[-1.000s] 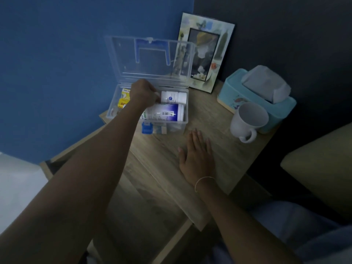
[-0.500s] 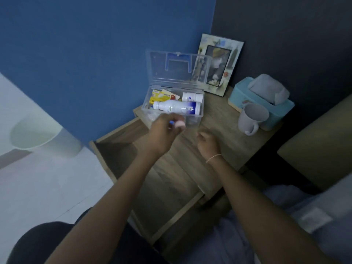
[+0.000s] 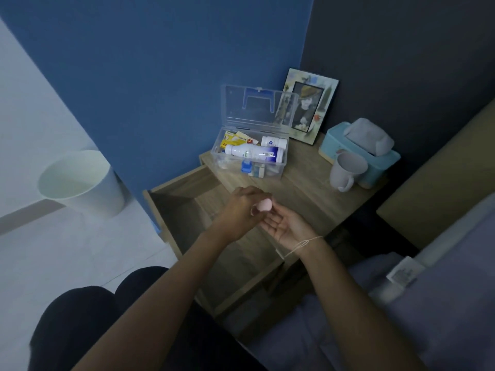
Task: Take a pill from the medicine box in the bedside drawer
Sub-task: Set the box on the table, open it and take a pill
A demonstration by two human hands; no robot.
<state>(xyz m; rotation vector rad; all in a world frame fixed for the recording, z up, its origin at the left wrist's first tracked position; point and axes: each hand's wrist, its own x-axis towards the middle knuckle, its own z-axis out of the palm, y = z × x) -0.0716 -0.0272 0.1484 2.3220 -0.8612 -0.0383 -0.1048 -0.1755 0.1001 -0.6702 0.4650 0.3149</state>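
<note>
Hands meet over the open drawer (image 3: 187,207): your left hand (image 3: 241,210) pinches a small pink container (image 3: 263,205) above your cupped, empty right hand (image 3: 284,223), likely to tip a pill out, medicine box (image 3: 278,167) lying open behind.

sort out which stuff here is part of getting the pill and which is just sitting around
Part of the job:
- left hand, holding the small pink item
- right hand, palm up beside it
- open medicine box
- open drawer

Just lying about:
- mug
- tissue box
- picture frame
- waste bin
</note>
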